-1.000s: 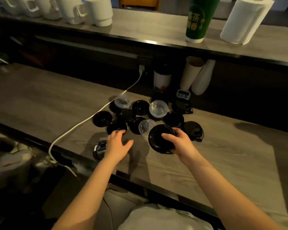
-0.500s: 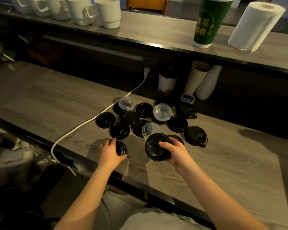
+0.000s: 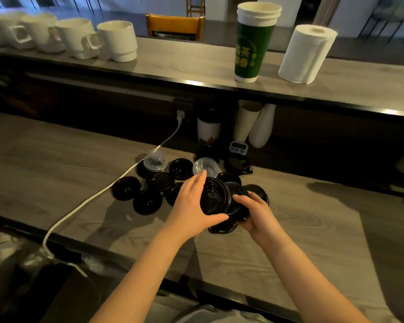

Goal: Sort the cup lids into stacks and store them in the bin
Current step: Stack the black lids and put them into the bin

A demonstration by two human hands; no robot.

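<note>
Several black cup lids [image 3: 147,202] lie scattered on the wooden counter [image 3: 56,171], with two clear dome lids [image 3: 155,161] among them at the back. My left hand [image 3: 193,206] grips a black lid [image 3: 214,198] tilted on edge, thumb under it and fingers over its far rim. That lid sits against a second black lid [image 3: 237,202], which my right hand [image 3: 258,214] holds from the right. Both lids hover just above the counter. No bin is in view.
A white power cable [image 3: 91,199] runs from a wall socket across the counter and over its front edge. A timer [image 3: 238,146], a tumbler [image 3: 208,130] and paper cups [image 3: 245,123] stand behind the lids. The upper shelf carries white mugs [image 3: 117,40], a green cup [image 3: 253,45] and a paper towel roll [image 3: 307,54].
My left hand picked a black lid off the counter near the front edge and carried it right, up against the lid in my right hand. The camera tilted upward.
</note>
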